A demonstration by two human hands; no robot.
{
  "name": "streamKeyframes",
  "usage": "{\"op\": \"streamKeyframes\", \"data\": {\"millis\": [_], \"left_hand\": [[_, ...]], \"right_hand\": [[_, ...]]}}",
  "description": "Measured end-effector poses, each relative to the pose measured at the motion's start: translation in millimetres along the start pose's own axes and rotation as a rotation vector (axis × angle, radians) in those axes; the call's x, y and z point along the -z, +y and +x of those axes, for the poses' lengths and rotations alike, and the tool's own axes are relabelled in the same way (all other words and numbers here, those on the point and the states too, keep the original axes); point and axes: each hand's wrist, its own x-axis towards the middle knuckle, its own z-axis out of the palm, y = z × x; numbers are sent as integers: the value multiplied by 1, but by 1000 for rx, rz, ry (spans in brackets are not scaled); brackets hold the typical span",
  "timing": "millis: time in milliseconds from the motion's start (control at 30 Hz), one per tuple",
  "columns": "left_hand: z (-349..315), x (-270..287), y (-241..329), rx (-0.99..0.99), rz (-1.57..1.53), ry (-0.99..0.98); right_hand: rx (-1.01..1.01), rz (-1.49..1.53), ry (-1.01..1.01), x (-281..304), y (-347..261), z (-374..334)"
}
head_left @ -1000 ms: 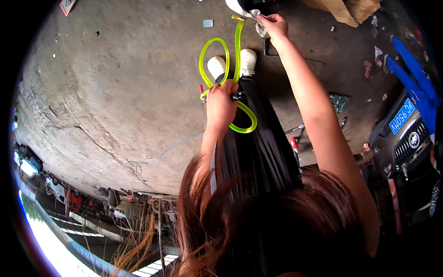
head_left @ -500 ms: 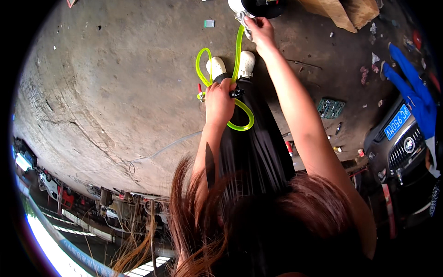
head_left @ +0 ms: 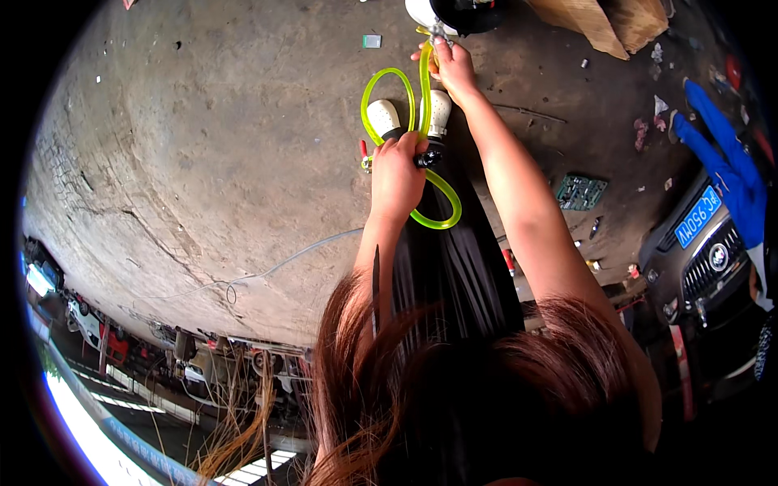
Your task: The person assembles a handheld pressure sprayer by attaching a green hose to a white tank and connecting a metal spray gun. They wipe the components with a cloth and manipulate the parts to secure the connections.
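Note:
A translucent yellow-green hose (head_left: 391, 74) hangs in loops in front of my shoes. My left hand (head_left: 399, 174) is closed around its gathered middle. A black fitting (head_left: 431, 154) sticks out to the right of that hand and a small red-handled valve (head_left: 365, 152) to its left. Farther forward, my right hand (head_left: 455, 71) wraps round the upper stretch of hose, fingertips showing on the hose's left side. A crumpled greyish piece, seemingly a cloth (head_left: 438, 34), shows just above that hand; how it is held is partly hidden.
A white bucket-like container (head_left: 421, 11) and a black one (head_left: 470, 14) stand ahead. Cardboard (head_left: 604, 24) lies at the far right. A green circuit board (head_left: 581, 192) and litter are on the right-hand floor. A dark car (head_left: 701, 243) and a person in blue trousers (head_left: 721, 154) are farther right.
My left hand has shifted slightly right and the hose loop has swung with it. My right hand has dropped a little nearer, from the grey cloth at the hose's end to round the hose.

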Motion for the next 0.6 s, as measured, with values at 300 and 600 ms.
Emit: {"op": "streamKeyframes", "data": {"millis": [300, 600], "left_hand": [[-3, 0, -1, -9, 11, -3], [-3, -2, -1, -23, 33, 5]], "right_hand": [[-84, 402, 71, -11, -14, -24], [-144, 36, 245, -29, -15, 5]]}}
